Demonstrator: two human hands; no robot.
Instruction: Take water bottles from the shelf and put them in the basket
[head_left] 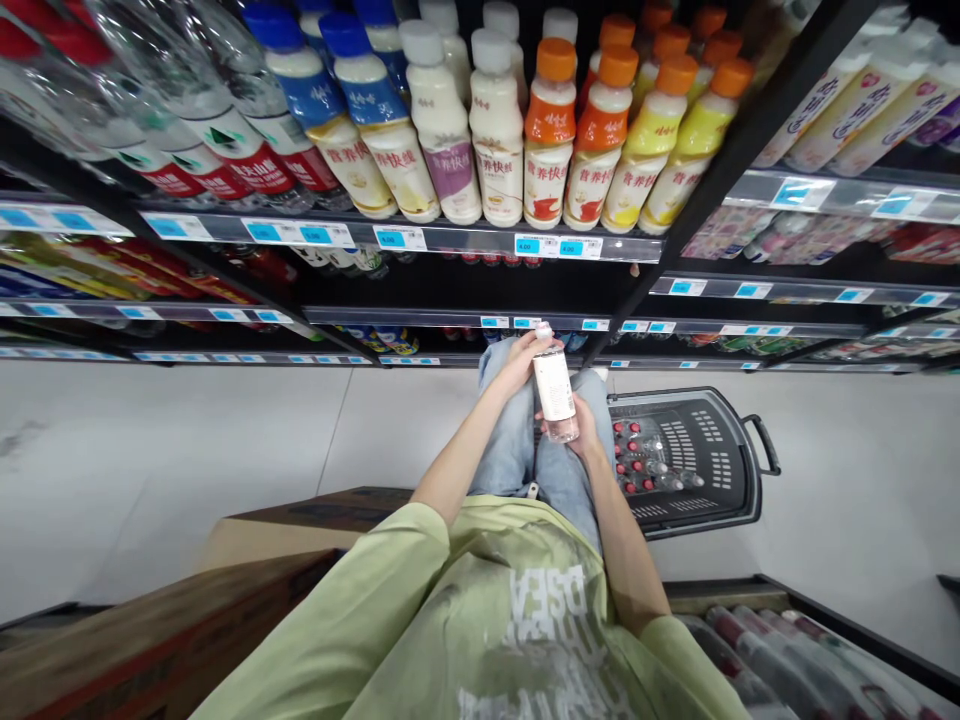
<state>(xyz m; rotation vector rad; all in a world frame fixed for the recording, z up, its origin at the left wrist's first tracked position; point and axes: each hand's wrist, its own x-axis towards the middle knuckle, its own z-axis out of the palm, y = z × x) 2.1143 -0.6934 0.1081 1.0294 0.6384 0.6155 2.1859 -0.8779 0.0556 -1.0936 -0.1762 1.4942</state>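
A clear drink bottle (555, 385) with a white label and a pale cap is held tilted above my lap. My left hand (521, 362) grips it near the cap and neck. Lower down, my right hand (585, 425) is wrapped round the bottle's base, its fingers partly hidden behind it. To the right of my knees stands a dark shopping basket (720, 480) with several red-capped water bottles (637, 455) inside.
Ahead, a shelf edge (465, 238) carries rows of milk drink bottles (499, 140) and large water bottles (255, 165). Cardboard boxes (150, 630) stand behind me on the left. More packed bottles (802, 660) lie behind on the right.
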